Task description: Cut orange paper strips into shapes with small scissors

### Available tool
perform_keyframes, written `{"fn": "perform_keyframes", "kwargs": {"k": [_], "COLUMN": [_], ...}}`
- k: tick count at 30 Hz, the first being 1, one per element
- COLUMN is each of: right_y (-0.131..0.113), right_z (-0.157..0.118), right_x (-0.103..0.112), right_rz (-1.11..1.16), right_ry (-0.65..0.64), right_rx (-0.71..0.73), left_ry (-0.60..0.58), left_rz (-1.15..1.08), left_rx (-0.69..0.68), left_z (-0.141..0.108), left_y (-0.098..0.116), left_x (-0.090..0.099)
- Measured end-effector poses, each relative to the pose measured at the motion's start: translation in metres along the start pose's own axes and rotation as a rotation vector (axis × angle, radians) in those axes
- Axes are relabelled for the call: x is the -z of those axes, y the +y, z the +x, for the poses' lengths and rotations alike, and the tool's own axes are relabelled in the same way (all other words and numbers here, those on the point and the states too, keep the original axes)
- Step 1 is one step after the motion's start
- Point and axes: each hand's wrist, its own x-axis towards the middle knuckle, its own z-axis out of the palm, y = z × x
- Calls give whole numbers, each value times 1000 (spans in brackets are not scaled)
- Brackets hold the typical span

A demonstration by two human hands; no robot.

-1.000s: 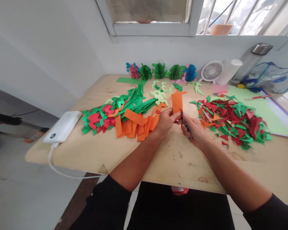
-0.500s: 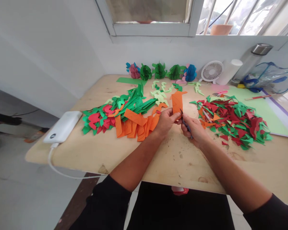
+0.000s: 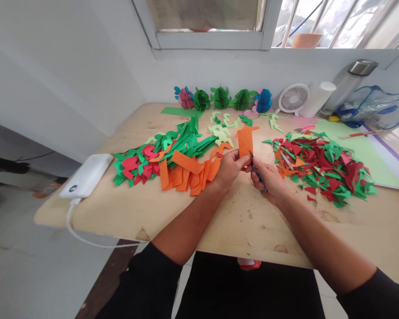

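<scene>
My left hand (image 3: 231, 167) is closed on the lower end of an orange paper piece (image 3: 245, 141), which stands up from the fingers and has a partly cut strip at its top. In my right hand (image 3: 268, 177) is a pair of small dark scissors (image 3: 258, 174), their blades at the paper's lower right edge. My right fingers wrap the handles and hide part of them. Left of my left hand lie several orange paper pieces (image 3: 186, 175) with drawn outlines. Beyond them is a heap of green paper pieces (image 3: 189, 144) with red cutouts (image 3: 131, 164).
Paper scraps (image 3: 332, 173) are heaped on the right of the wooden table (image 3: 219, 226). Paper figures (image 3: 221, 98), a small fan (image 3: 293, 99), a bottle (image 3: 349, 84) and a clear bag (image 3: 379, 106) line the wall. A cabled power bank (image 3: 88, 175) lies at the left edge.
</scene>
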Motion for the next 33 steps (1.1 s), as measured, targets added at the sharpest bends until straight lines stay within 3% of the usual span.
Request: {"fn": "perform_keyframes", "kwargs": {"k": [33], "right_y": [0], "right_z": [1], "right_x": [1], "right_rz": [-32], "right_ry": [-28], "right_rx": [6], "left_ry": [9], "left_rz": [-17], "left_rx": [9], "left_z": [-1], "left_y": [1], "left_x": [0]}}
